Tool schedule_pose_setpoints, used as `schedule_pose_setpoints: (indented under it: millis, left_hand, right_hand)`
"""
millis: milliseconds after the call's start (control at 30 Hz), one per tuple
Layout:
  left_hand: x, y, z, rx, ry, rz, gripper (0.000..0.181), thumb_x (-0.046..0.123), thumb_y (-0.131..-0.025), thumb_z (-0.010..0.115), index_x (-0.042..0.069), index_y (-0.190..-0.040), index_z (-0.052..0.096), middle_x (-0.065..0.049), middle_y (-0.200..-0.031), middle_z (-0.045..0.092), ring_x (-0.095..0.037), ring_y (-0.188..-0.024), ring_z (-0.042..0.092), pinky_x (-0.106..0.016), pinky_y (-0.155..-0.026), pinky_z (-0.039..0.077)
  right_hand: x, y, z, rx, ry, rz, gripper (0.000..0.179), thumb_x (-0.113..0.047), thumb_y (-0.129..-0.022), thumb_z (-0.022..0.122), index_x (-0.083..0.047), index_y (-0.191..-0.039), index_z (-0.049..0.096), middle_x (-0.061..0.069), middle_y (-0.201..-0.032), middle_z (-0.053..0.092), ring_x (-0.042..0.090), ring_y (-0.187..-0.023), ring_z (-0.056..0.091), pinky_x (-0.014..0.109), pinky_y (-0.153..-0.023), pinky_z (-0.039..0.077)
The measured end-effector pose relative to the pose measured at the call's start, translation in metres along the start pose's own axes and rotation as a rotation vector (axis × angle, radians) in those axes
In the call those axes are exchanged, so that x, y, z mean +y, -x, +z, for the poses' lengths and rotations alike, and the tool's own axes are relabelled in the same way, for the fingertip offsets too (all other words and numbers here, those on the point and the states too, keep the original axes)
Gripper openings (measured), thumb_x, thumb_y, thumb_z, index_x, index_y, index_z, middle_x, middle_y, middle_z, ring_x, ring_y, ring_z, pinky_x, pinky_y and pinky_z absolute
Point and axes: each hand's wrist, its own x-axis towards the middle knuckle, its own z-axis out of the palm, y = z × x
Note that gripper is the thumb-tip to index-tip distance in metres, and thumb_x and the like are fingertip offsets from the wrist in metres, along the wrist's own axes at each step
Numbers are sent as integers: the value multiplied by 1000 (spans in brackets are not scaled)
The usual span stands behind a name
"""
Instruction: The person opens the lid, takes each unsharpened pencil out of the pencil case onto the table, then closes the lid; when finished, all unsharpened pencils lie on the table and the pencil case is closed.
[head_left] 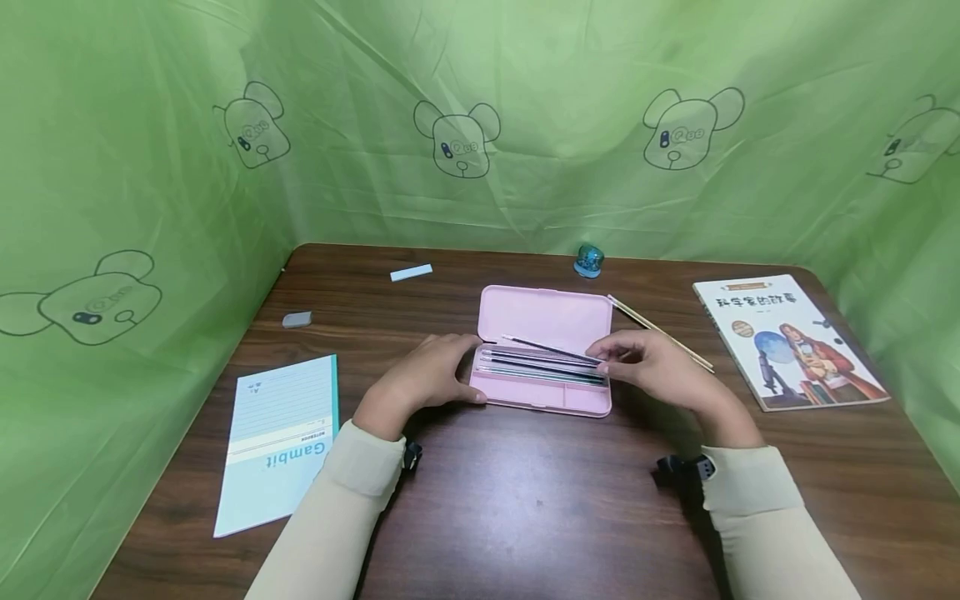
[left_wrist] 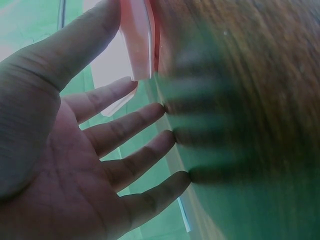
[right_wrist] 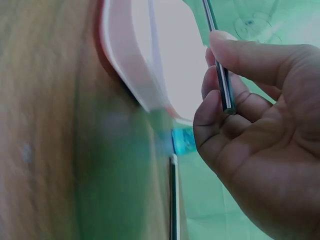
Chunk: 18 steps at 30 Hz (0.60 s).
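Note:
A pink pencil case (head_left: 525, 398) lies open on the table with several pencils (head_left: 517, 364) in its tray. Between thumb and fingers my right hand (head_left: 663, 371) pinches a dark striped pencil (right_wrist: 226, 92), slanted above the tray. The pencil's far end points left, over the hinge side of the case. At the left end of the case, my left hand (head_left: 423, 379) rests its thumb by the front corner and its index finger by the back one. In the left wrist view its other fingers (left_wrist: 135, 135) are spread and extended, with their tips near the tabletop.
Gold-toned pencils (head_left: 663, 332) lie right of the case's lid, and a blue sharpener (head_left: 588, 260) stands behind it. A white strip (head_left: 411, 272), a grey eraser (head_left: 297, 319) and a notebook (head_left: 281, 446) are leftward. Far right lies an illustrated book (head_left: 791, 342). Green curtains surround the table.

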Motion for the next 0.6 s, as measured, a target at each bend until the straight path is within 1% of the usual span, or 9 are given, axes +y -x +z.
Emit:
schedule_pose_setpoints:
  millis: [67,200,300,467,600]
  left_hand:
    - [0,0,0,-2,0,-2,89,40,-90,96,13,-164,54,-14,-166,59,-36,-157,51,-53,-134,39]
    - [0,0,0,-5,0,1,89,41,-91,95,12,-164,54,-13,-166,58,-36,-157,50,-53,-134,39]
    - [0,0,1,-4,-3,2,88,41,-91,95,13,-163,55,-13,-165,59,-36,-156,51,-53,-134,40]
    - [-1,0,1,-1,0,-2,88,40,-90,96,13,-163,55,-13,-165,60,-36,-155,52,-53,-133,41]
    - [0,0,1,0,6,-4,88,40,-90,96,13,-163,55,-13,-165,60,-36,-155,52,-53,-133,41]
  right_hand:
    - [3,2,-7,25,-13,17,20,-11,-103,81,-11,-122,84,7,-105,79,10,-96,68,24,-86,57]
    - [12,8,-22,101,-24,44,24,-10,-102,81,-9,-126,83,8,-107,80,7,-95,68,21,-83,57]
    - [22,13,-34,168,-39,57,24,-9,-103,80,-5,-126,81,3,-104,80,4,-92,68,19,-79,58]
    - [41,22,-51,263,-102,114,26,-6,-104,78,2,-128,77,-7,-101,81,0,-88,67,18,-74,57]
    - [56,27,-60,308,-113,170,28,-7,-105,76,5,-131,74,-4,-103,82,-1,-87,66,21,-71,55]
